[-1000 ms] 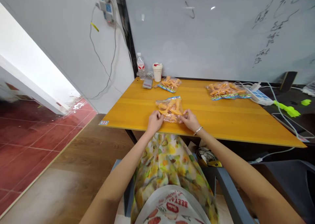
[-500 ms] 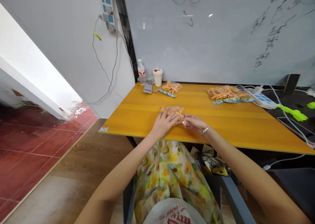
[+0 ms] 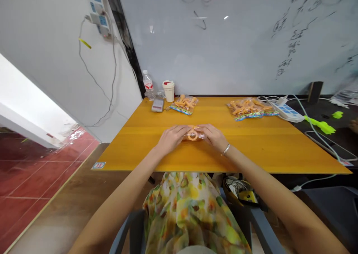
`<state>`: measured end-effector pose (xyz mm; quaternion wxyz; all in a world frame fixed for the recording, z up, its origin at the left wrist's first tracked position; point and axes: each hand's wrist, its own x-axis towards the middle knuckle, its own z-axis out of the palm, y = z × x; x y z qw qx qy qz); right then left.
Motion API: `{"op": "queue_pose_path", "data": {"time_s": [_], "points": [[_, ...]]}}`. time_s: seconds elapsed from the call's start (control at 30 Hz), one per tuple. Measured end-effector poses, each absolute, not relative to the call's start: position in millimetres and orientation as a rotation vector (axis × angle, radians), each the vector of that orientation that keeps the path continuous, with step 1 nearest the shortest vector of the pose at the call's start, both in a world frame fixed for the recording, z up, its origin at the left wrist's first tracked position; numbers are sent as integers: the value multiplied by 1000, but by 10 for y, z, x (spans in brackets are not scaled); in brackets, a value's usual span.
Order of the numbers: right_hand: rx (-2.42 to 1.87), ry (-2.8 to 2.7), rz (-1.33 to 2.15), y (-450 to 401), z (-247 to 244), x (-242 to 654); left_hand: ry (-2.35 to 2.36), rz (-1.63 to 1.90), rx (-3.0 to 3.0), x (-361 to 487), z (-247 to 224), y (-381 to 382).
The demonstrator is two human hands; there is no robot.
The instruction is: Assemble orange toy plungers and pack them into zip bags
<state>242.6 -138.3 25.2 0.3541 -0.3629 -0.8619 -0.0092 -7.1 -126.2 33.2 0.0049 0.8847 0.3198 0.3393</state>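
A clear plastic bag [image 3: 200,136] with orange pieces in it lies near the middle of the wooden table, between my two hands. One piece shows as an orange ring [image 3: 192,139] facing up. My left hand [image 3: 171,137] is closed on the bag's left end, fingers curled over it. At the opposite end, my right hand [image 3: 214,136], with a silver bracelet at the wrist, grips the bag too. Both hands cover much of it, so most of the contents and the fingertips are hidden.
Similar bags of orange pieces lie farther back, a small bag [image 3: 184,104] and a larger pile [image 3: 250,108]. At the back left stand a water bottle [image 3: 148,85], a lidded cup [image 3: 169,91] and a small grey box [image 3: 158,105]. A power strip [image 3: 291,113] with cables is at right.
My right hand has shifted from pinching the bag's right edge to gripping over its right end. My left hand has moved to the left end. The bag is turned, exposing a ring. The view has shifted right.
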Motion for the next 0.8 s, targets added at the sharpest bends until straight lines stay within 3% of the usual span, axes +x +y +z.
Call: {"op": "queue_pose_path", "data": {"time_s": [0.17,0.3,0.5,0.8], "points": [[-1198,-1824,73,-1006,405,2426,1133,1382,2064,249,397,-930],[-1394,-1759,120,-491,562,2757,1107,1289,1712,522,189,-601],[-1869,-1603,34,422,647,3725,1184,1093,1701,657,-193,-350],[-2372,-1670,-53,1326,614,4368,1205,1056,1642,590,-205,-276]]}}
